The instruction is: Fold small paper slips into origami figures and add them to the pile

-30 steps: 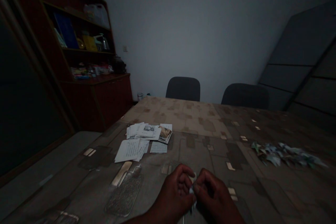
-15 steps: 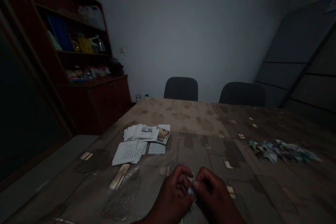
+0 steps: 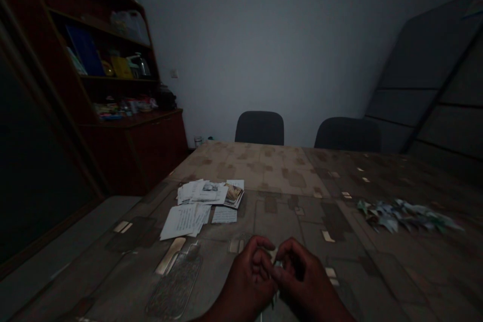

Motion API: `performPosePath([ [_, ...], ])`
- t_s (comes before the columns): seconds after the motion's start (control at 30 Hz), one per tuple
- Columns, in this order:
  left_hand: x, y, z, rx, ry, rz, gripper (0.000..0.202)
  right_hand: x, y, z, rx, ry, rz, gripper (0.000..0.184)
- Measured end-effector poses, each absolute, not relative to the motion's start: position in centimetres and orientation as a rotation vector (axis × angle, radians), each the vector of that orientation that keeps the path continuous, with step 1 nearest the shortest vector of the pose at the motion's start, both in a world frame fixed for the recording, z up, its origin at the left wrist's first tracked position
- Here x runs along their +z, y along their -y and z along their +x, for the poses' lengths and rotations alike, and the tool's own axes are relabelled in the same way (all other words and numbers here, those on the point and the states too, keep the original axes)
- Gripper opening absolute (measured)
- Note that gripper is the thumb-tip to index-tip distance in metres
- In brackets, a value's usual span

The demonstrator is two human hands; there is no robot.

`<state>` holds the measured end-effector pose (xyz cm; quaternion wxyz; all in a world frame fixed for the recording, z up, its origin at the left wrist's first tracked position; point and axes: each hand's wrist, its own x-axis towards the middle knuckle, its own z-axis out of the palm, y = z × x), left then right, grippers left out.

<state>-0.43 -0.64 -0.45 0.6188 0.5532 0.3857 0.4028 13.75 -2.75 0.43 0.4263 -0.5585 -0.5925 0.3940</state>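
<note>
My left hand [image 3: 249, 275] and my right hand [image 3: 304, 275] meet low in the middle of the head view, above the near part of the table. Their curled fingers pinch a small piece of folded paper [image 3: 278, 263] between them. Only slivers of this pale, slightly greenish paper show; the fingers cover most of it. Ahead and to the left lie loose printed paper sheets [image 3: 181, 220], with more sheets and picture cards [image 3: 209, 192] overlapping behind them. Away to the right is a heap of small folded paper pieces [image 3: 405, 215], whitish and green.
A patterned cloth covers the table [image 3: 264, 166]. Two dark chairs [image 3: 259, 128] stand along its far side, before a pale wall. At the left a reddish wooden cabinet [image 3: 151, 148] has shelves holding a kettle, a blue folder and packets. The room is dim.
My right thumb and fingers have shifted leftward over the folded paper, against my left fingers, hiding more of it. The sheets and the paper heap stay where they were.
</note>
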Motion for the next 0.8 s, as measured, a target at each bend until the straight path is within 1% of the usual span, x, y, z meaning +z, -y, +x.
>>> performPosePath([
  [0.07,-0.5,0.8,-0.5,0.913,-0.894,1.285,0.039,0.4,2.8,13.7,0.993,1.426,-1.374,0.017],
  [0.4,0.1,0.9,-0.2,0.822,-0.983,1.304,0.049,0.7,2.3,13.7,1.040,1.205,-1.308,0.022],
  [0.57,0.6,0.8,-0.4,0.817,-0.944,1.290,0.044,0.5,2.4,13.7,1.081,1.162,-1.250,0.030],
  [0.8,-1.2,0.1,-0.9,0.877,-0.850,1.175,0.054,0.0,2.3,14.0,1.183,1.097,-1.189,0.041],
])
